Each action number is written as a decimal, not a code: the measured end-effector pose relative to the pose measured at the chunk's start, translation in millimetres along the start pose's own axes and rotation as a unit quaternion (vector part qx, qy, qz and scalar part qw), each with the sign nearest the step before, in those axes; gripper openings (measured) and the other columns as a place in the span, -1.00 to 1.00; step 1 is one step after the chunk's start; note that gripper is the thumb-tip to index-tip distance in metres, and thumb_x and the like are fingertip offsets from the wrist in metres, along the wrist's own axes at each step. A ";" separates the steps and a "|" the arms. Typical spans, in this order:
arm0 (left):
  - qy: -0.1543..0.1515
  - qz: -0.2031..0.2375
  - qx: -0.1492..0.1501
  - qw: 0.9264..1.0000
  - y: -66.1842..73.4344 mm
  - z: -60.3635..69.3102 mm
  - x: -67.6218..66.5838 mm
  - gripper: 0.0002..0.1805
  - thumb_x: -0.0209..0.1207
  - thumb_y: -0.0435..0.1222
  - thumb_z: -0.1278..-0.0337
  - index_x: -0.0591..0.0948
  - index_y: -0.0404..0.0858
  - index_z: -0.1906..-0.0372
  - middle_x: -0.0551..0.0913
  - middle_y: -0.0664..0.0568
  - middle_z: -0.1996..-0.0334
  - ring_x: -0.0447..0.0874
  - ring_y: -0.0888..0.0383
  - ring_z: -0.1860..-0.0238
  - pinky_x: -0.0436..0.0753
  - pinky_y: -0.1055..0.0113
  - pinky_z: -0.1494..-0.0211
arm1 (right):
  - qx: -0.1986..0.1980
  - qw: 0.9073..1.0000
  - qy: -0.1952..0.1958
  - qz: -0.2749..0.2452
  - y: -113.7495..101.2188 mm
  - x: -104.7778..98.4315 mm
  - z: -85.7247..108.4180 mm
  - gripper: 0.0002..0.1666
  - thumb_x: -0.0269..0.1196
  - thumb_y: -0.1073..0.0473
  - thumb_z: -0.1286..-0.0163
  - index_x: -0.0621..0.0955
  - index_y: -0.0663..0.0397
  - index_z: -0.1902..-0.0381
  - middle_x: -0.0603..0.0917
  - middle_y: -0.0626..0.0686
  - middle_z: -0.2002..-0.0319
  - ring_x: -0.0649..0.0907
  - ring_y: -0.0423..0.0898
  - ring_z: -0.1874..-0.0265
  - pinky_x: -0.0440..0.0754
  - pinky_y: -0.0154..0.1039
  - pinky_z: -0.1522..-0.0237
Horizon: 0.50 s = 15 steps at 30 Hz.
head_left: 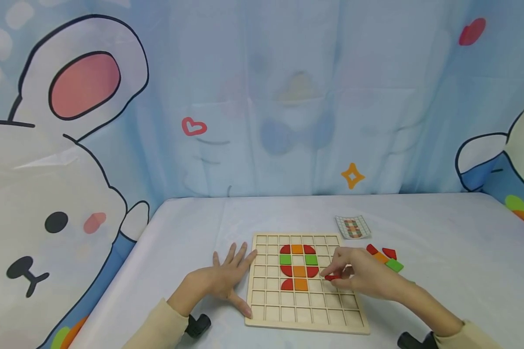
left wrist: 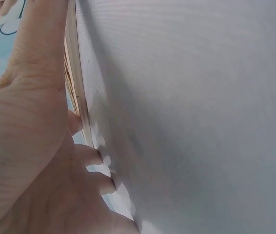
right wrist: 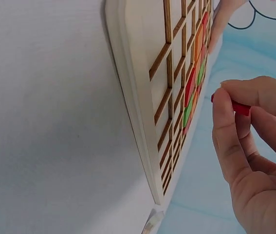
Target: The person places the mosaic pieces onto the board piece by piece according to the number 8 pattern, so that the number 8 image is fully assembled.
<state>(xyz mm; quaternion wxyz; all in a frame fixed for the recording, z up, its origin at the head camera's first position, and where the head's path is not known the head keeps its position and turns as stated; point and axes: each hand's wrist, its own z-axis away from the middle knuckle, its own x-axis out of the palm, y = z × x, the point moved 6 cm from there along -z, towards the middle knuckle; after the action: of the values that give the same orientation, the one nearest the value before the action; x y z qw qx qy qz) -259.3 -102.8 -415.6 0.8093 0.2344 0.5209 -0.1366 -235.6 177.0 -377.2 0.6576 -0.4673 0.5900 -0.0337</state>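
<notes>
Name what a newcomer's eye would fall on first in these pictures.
Most likely the huge cartoon animal at the left of the blue backdrop. Next, the red, orange and green tiles set in the gridded wooden board on the white tabletop stand out. Over the board's right side, the right hand pinches another red tile.

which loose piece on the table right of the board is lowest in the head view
The green tile, the only green one in that loose group; the orange tile and two red pieces lie higher in the picture.
</notes>
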 end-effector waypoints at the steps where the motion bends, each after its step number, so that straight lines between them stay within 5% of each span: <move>1: 0.000 0.000 0.000 1.000 -0.3 -0.2 0.2 0.48 0.55 0.20 0.09 -0.21 -0.14 -0.72 -0.34 -0.23 -0.70 -0.47 -0.25 -0.67 -0.25 -0.51 -0.51 | 0.002 1.000 -0.002 0.000 0.3 1.1 -0.3 -0.79 0.52 0.29 -0.27 0.85 0.10 0.12 0.52 -0.15 0.38 0.49 -0.27 0.37 0.66 -0.38 0.27; 15: 0.000 0.004 0.001 1.000 -1.7 -2.0 1.6 0.48 0.54 0.21 0.08 -0.21 -0.15 -0.72 -0.34 -0.22 -0.70 -0.48 -0.25 -0.67 -0.25 -0.50 -0.52 | 0.013 1.000 0.005 -0.014 -1.3 11.4 -10.4 -0.88 0.56 0.25 -0.22 0.83 -0.06 0.29 0.73 -0.23 0.31 0.62 -0.30 0.35 0.70 -0.36 0.24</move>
<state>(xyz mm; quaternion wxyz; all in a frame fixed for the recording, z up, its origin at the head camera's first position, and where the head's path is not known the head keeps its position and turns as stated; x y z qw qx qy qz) -261.0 -103.1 -418.1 0.8097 0.2373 0.5197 -0.1345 -239.9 163.4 -383.4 0.6603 -0.4670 0.5857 -0.0530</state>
